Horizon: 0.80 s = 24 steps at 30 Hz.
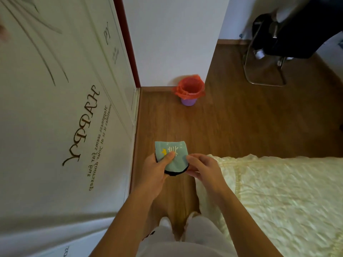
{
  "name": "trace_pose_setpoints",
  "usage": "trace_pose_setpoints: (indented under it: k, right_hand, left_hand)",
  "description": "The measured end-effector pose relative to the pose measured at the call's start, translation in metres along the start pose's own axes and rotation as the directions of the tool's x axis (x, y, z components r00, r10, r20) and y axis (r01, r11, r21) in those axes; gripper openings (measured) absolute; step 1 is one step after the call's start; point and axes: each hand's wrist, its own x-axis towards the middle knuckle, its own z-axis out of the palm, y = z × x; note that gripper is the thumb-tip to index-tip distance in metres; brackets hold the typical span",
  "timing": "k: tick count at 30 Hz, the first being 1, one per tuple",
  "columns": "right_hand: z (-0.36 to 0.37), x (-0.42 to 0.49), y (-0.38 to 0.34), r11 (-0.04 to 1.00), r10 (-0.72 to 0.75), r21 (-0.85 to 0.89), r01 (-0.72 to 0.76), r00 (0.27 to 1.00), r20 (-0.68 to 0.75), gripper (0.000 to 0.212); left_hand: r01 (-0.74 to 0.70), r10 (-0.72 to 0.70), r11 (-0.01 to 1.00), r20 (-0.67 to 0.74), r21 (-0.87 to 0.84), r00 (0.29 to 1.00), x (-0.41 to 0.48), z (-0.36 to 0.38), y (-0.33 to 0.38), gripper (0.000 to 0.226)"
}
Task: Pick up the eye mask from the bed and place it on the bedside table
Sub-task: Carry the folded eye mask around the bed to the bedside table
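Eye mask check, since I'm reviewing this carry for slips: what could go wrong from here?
1. The eye mask is held folded between the left hand and right hand over bare wooden floor, not over the bed; a loose pinch could drop it.
2. No bedside table is in view, so the person must turn while carrying it.

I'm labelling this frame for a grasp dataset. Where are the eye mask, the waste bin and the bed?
eye mask (173,156): head view, on its teal front panel below the printed pattern.
waste bin (189,93): head view, on the red liner bag at its rim.
bed (287,191): head view, on the cream quilted cover.
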Motion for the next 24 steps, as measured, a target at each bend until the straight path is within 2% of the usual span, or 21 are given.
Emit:
trace_pose_setpoints:
  k: [6, 11, 24]
  right_hand:
    - [-0.003, 0.084, -0.032, 0.998, 0.016, 0.056, -0.017, 1.0, 0.023, 0.022]
    - [-0.021, 0.168, -0.061, 0.995, 0.011, 0.098, -0.012, 1.0, 0.01, 0.02]
    - [-0.134, 0.353, -0.172, 0.985, -0.021, 0.166, 0.038, 0.995, -0.102, 0.021]
  left_hand:
    - [-0.011, 0.011, 1.0, 0.014, 0.012, 1.0, 0.073, 0.022, 0.038, 0.015]
    - [-0.002, 0.0, 0.999, 0.029, 0.049, 1.0, 0.152, 0.061, 0.07, 0.02]
    - [0.062, -0.084, 0.987, 0.152, 0.146, 0.985, 0.344, 0.244, 0.15, 0.029]
